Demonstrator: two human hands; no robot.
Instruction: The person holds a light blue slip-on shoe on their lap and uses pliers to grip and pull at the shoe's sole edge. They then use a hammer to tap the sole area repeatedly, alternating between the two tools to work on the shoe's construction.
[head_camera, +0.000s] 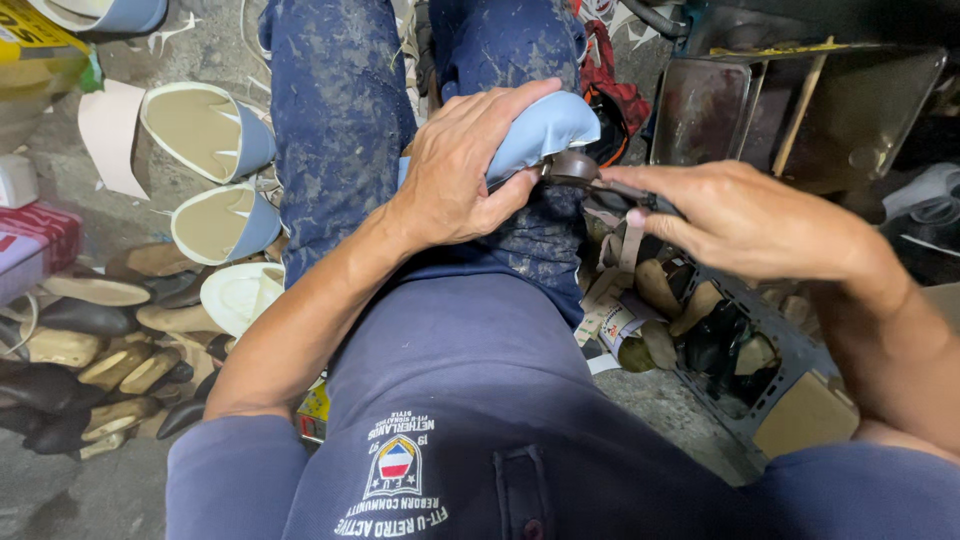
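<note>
My left hand (465, 165) grips a light blue shoe upper (548, 128) and presses it down on my knee. My right hand (745, 218) holds a dark metal tool (590, 178) whose round head touches the edge of the blue piece. A tan strap (630, 240) hangs below the tool from my right fingers. Both legs wear stained blue trousers (340, 120).
Two blue shoe uppers on beige lasts (200, 130) stand at the left, above a pile of dark and tan soles (100, 350). A grey crate of shoe lasts (720, 340) sits at the right under a metal tray (800, 110) with a wooden stick.
</note>
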